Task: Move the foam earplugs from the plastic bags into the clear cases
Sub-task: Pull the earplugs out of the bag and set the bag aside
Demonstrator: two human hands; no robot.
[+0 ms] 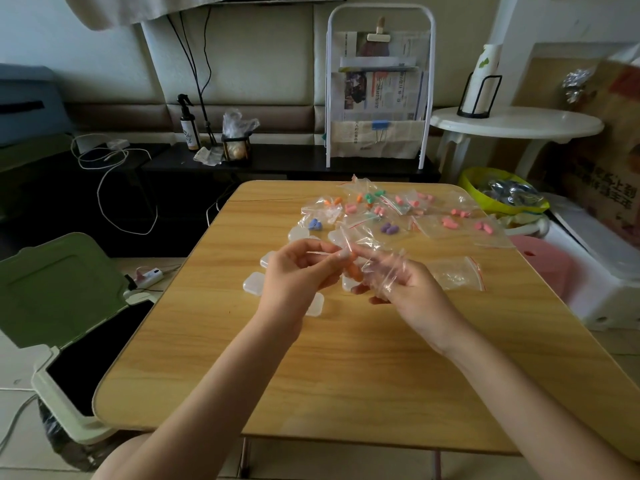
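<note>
Over the middle of the wooden table (pixel 346 358), both hands hold one small clear plastic bag (pixel 375 258) with orange earplugs (pixel 353 271) in it. My left hand (pixel 294 275) pinches the bag's top edge. My right hand (pixel 405 285) grips its other side, fingers behind the plastic. Several small clear cases (pixel 254 283) lie on the table around and under my hands. Beyond them, a heap of bags (pixel 391 209) holds pink, orange, purple, blue and green earplugs. An empty bag (pixel 457 273) with a red zip strip lies right of my right hand.
An open green-lidded bin (pixel 65 299) stands at the table's left. A yellow basin (pixel 502 195) and a pink stool (pixel 543 265) sit by the right edge. A white magazine rack (pixel 379 88), a spray bottle (pixel 188 124) and cables lie behind the table.
</note>
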